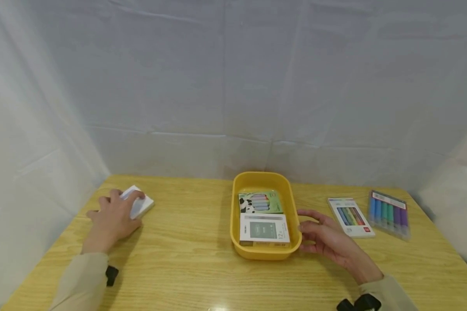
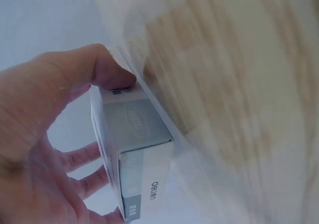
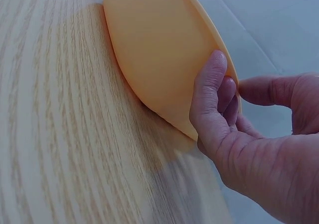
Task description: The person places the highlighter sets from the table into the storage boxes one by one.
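Observation:
My left hand [image 1: 114,218] grips a small white-and-grey carton [image 1: 141,207] at the left side of the table. In the left wrist view, the thumb lies on one face of the carton [image 2: 144,169] and the fingers are behind it. At the middle stands a yellow plastic basket [image 1: 235,216], and my right hand [image 1: 331,237] pinches its right side. The right wrist view has the thumb at the basket's rim and curled fingers [image 3: 207,92] against its outer wall. Inside the basket lie a green panda-print box [image 1: 261,202] and a white box with a grey panel [image 1: 263,229].
Right of the basket, a white pack of coloured sticks [image 1: 351,217] lies on the wooden table [image 1: 179,242]. Beside it is a clear case of blue, green and purple markers [image 1: 389,214]. White sheeting [image 1: 225,86] hangs behind and along both sides.

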Demonstrator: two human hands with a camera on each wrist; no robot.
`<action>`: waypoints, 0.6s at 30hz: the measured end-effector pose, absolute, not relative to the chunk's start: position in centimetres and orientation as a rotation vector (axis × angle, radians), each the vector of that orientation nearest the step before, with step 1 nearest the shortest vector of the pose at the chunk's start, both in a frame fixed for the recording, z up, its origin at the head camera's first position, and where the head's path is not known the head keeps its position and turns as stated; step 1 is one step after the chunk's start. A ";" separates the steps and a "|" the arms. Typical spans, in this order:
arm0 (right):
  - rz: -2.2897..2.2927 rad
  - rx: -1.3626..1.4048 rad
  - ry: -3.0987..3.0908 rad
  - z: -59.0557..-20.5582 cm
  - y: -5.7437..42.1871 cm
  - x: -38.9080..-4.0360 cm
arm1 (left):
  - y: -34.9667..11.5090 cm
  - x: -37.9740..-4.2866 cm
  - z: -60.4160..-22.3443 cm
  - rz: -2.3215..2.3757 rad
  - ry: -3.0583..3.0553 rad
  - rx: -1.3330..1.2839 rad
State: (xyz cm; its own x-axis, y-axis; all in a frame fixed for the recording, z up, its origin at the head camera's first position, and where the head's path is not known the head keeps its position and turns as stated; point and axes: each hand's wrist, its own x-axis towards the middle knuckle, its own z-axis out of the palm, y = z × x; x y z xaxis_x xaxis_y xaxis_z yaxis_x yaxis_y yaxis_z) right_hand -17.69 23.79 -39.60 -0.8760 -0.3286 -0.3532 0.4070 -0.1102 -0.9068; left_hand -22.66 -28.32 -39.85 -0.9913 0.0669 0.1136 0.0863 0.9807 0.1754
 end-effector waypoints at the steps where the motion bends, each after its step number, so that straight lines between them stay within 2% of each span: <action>1: -2.032 0.084 1.686 -39.6 23.8 -17.7 | -28.2 -22.7 -39.8 -0.278 -3.011 -0.122; 18: -2.021 0.065 1.692 -39.6 23.9 -17.8 | -26.0 -22.4 -38.4 -0.301 -2.797 -0.230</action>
State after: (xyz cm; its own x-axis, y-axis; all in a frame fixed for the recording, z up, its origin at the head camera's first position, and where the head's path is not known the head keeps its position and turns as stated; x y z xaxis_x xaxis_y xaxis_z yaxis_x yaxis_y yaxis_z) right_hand -17.81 23.86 -39.60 -0.8739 -0.3414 -0.3460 0.4007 -0.1030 -0.9104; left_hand -22.38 -26.02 -38.36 -0.9368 0.1238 0.3273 0.1906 0.9649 0.1805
